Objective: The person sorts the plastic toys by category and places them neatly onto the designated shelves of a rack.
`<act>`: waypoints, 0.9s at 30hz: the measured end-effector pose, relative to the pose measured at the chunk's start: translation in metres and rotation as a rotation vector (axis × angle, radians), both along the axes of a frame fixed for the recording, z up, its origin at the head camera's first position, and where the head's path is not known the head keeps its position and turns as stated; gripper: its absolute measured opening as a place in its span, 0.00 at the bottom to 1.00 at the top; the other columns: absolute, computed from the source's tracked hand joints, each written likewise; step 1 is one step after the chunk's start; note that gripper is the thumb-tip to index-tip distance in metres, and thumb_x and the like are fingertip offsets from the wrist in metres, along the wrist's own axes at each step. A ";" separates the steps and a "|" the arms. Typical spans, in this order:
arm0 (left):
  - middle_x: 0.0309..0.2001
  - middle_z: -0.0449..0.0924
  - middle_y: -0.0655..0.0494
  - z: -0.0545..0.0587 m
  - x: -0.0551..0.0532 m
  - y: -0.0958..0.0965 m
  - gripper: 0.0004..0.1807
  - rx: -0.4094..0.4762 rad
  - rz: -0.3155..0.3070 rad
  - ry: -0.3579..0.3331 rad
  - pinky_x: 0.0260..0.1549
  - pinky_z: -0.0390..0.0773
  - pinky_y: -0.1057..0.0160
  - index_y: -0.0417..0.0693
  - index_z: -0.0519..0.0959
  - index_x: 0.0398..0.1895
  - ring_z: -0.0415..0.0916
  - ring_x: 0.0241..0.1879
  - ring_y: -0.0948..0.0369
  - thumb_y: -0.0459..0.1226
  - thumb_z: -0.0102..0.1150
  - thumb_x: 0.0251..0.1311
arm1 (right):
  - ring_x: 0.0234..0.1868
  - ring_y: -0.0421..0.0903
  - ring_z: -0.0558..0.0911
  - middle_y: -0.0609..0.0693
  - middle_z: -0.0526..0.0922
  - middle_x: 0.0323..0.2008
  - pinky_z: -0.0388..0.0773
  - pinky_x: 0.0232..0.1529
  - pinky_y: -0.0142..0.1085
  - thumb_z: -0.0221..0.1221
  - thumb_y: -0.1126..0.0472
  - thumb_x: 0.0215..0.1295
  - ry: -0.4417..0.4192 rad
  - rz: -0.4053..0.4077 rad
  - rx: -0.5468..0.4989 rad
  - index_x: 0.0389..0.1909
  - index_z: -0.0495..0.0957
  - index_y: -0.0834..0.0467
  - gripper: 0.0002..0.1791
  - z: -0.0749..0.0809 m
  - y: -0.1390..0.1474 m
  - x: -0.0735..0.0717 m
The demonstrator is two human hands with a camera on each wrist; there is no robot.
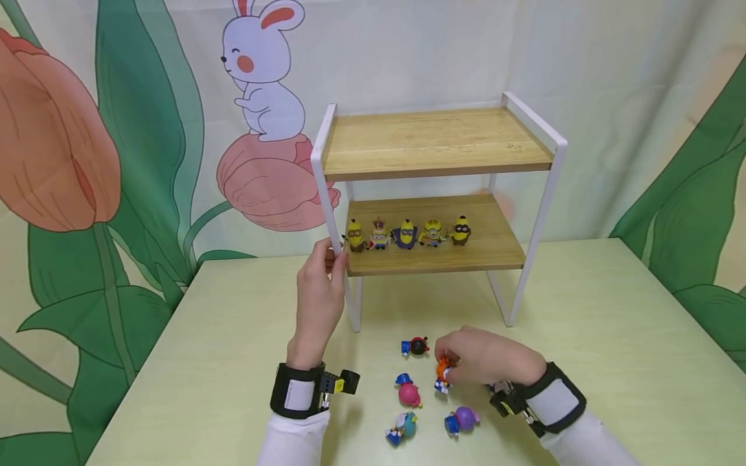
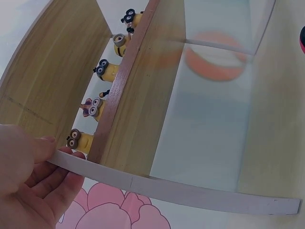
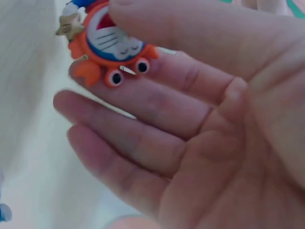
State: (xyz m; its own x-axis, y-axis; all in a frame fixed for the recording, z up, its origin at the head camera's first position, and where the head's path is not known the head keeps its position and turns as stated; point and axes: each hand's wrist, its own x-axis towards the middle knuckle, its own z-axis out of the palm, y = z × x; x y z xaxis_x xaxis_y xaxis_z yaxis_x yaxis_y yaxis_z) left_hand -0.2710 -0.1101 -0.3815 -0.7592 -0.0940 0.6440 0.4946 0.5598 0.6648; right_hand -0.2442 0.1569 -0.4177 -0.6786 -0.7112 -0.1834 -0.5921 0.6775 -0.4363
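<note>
Pinching an orange figure between thumb and finger, the right hand is low at the front of the worktop; whether the figure touches the surface I cannot tell. Its other fingers reach out past the grip, and the right wrist view shows the figure's whiskered white face, two round eyes on its orange hood and a gold star-shaped piece.

Gripping the white frame of a two-tier rack, the left hand has its thumb on one side of the bar and its fingers on the other, level with the lower shelf.

Around the orange figure, four more figures lie apart on the worktop: a black-and-red figure to its upper left, a pink figure with a blue hat to its lower left, a teal figure nearer the person, and a purple figure below and slightly to the right.

Five yellow figures stand in a row on the lower shelf, the leftmost near the left hand. Above them is the wooden upper shelf. Behind hangs a backdrop printed with a white rabbit and big tulips.
</note>
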 end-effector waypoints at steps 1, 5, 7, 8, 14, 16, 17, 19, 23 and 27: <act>0.36 0.79 0.46 0.000 0.000 0.000 0.11 0.000 -0.002 0.001 0.35 0.78 0.58 0.35 0.73 0.52 0.77 0.34 0.55 0.31 0.53 0.69 | 0.28 0.39 0.71 0.38 0.74 0.25 0.70 0.31 0.35 0.67 0.60 0.59 0.007 0.009 -0.011 0.34 0.77 0.48 0.07 0.000 0.000 0.000; 0.36 0.79 0.46 -0.001 0.000 0.000 0.11 -0.002 -0.001 -0.005 0.34 0.78 0.58 0.33 0.73 0.51 0.77 0.34 0.55 0.31 0.53 0.69 | 0.28 0.37 0.72 0.36 0.74 0.26 0.72 0.32 0.33 0.66 0.60 0.61 0.021 0.031 -0.049 0.36 0.78 0.49 0.07 0.004 0.000 0.001; 0.36 0.79 0.46 -0.001 0.000 0.000 0.11 -0.003 0.000 -0.009 0.34 0.78 0.59 0.33 0.73 0.51 0.77 0.34 0.55 0.31 0.53 0.69 | 0.28 0.37 0.72 0.37 0.74 0.26 0.72 0.32 0.33 0.66 0.60 0.62 0.032 0.038 -0.059 0.37 0.78 0.50 0.06 0.006 0.000 0.002; 0.36 0.79 0.46 -0.001 0.000 0.000 0.12 -0.002 0.000 -0.010 0.34 0.78 0.59 0.33 0.73 0.51 0.77 0.34 0.55 0.31 0.53 0.69 | 0.27 0.37 0.72 0.36 0.74 0.26 0.73 0.32 0.33 0.66 0.60 0.62 0.036 0.038 -0.062 0.38 0.78 0.50 0.07 0.007 0.000 0.003; 0.36 0.79 0.46 0.000 -0.002 0.000 0.11 0.003 -0.002 0.007 0.35 0.79 0.58 0.35 0.73 0.51 0.77 0.34 0.56 0.30 0.54 0.69 | 0.28 0.36 0.73 0.36 0.75 0.28 0.73 0.32 0.33 0.65 0.61 0.62 0.062 0.030 -0.099 0.42 0.79 0.53 0.08 0.016 0.000 0.003; 0.36 0.79 0.46 -0.001 -0.003 0.000 0.11 0.003 -0.005 0.010 0.35 0.79 0.57 0.35 0.73 0.52 0.77 0.34 0.56 0.31 0.54 0.69 | 0.28 0.36 0.73 0.36 0.76 0.28 0.73 0.32 0.33 0.65 0.61 0.63 0.076 0.021 -0.120 0.42 0.80 0.54 0.08 0.019 0.001 0.003; 0.36 0.79 0.47 0.000 -0.003 0.000 0.12 0.005 -0.006 0.009 0.35 0.79 0.57 0.35 0.73 0.52 0.77 0.34 0.56 0.31 0.54 0.69 | 0.28 0.36 0.73 0.36 0.76 0.28 0.73 0.32 0.33 0.64 0.61 0.63 0.085 0.019 -0.130 0.42 0.80 0.54 0.08 0.020 0.002 0.003; 0.36 0.79 0.47 -0.001 -0.004 0.001 0.12 0.007 -0.011 0.001 0.35 0.79 0.57 0.35 0.73 0.53 0.77 0.35 0.56 0.31 0.54 0.69 | 0.28 0.36 0.74 0.36 0.76 0.28 0.74 0.31 0.33 0.64 0.61 0.64 0.089 0.009 -0.153 0.41 0.80 0.54 0.07 0.025 0.004 0.003; 0.36 0.79 0.46 0.000 -0.002 0.001 0.13 0.018 -0.010 -0.017 0.36 0.79 0.57 0.34 0.73 0.53 0.77 0.35 0.55 0.31 0.54 0.69 | 0.27 0.37 0.74 0.37 0.77 0.27 0.74 0.31 0.33 0.63 0.60 0.65 0.081 0.010 -0.195 0.39 0.79 0.54 0.05 0.035 0.007 0.003; 0.36 0.79 0.46 -0.001 -0.002 0.002 0.12 0.031 -0.006 -0.014 0.36 0.79 0.58 0.33 0.73 0.52 0.77 0.35 0.55 0.30 0.53 0.69 | 0.29 0.36 0.76 0.37 0.78 0.28 0.76 0.33 0.34 0.63 0.60 0.66 0.110 0.016 -0.197 0.39 0.79 0.54 0.04 0.050 0.010 0.004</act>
State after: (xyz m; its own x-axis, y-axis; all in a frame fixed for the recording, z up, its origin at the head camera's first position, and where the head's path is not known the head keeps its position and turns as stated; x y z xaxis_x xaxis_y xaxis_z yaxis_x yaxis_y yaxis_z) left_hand -0.2728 -0.1084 -0.3822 -0.7689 -0.1088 0.6301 0.4884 0.5359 0.6886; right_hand -0.2400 0.1665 -0.3681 -0.6752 -0.7368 0.0344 -0.6532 0.5757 -0.4918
